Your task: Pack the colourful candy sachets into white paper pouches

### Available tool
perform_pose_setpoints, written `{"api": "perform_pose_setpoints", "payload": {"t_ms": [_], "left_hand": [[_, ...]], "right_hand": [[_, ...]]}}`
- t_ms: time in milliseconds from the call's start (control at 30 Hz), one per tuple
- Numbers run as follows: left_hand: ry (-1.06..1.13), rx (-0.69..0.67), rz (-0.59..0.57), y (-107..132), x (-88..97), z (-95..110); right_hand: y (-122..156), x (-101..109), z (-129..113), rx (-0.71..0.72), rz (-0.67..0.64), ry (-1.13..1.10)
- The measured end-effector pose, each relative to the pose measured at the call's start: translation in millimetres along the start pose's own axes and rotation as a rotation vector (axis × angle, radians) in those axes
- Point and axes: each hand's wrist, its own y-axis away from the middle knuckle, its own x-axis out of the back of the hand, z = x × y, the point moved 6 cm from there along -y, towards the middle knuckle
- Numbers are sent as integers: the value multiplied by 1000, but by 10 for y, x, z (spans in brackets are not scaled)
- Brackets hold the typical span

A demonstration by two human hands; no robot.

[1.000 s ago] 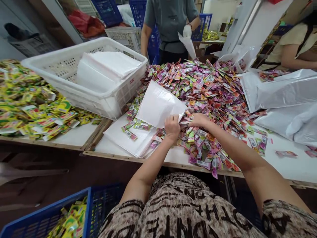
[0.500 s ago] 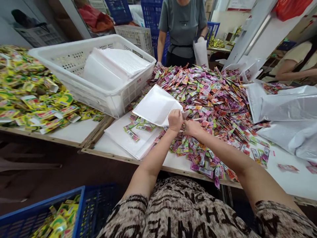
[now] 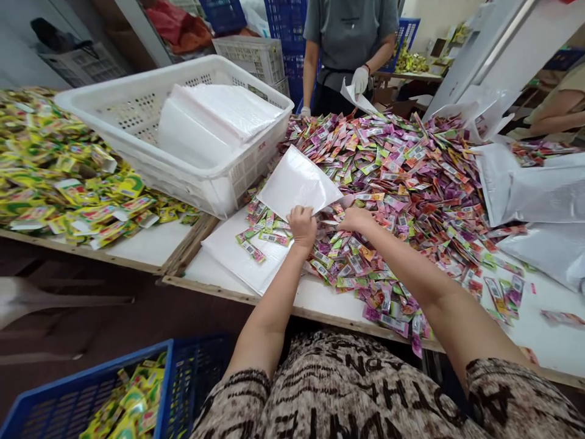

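Note:
A flat white plastic bag (image 3: 299,182) lies tilted over the near left side of a heap of small purple, red and green packets (image 3: 402,177). My left hand (image 3: 302,227) is closed on the bag's near edge, fingers curled over it. At the bag's right corner, my right hand (image 3: 357,219) is low among the packets with its fingers bent. What those fingers hold is hidden. A stack of flat white bags (image 3: 242,256) lies on the table left of my left hand, with several loose packets on it.
A white perforated basket (image 3: 183,174) holding more white bags stands at the left. Beyond it are yellow-green packets (image 3: 68,177). Filled white bags (image 3: 548,195) lie at the right. Across the heap stands a person (image 3: 351,42) with gloved hands. A blue crate (image 3: 86,390) sits below.
My hands have moved apart; the left slid leftward along the bag's edge, the right stays by its corner. The person opposite has lifted a gloved hand with a white bag. The view shifted slightly.

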Motion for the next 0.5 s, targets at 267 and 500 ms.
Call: {"api": "perform_pose_setpoints", "payload": {"t_ms": [267, 500], "left_hand": [[106, -172, 6, -182, -27, 190], [296, 563, 225, -85, -209, -551]], "right_hand": [[-256, 122, 182, -50, -104, -334], [-405, -26, 132, -149, -122, -385]]}}
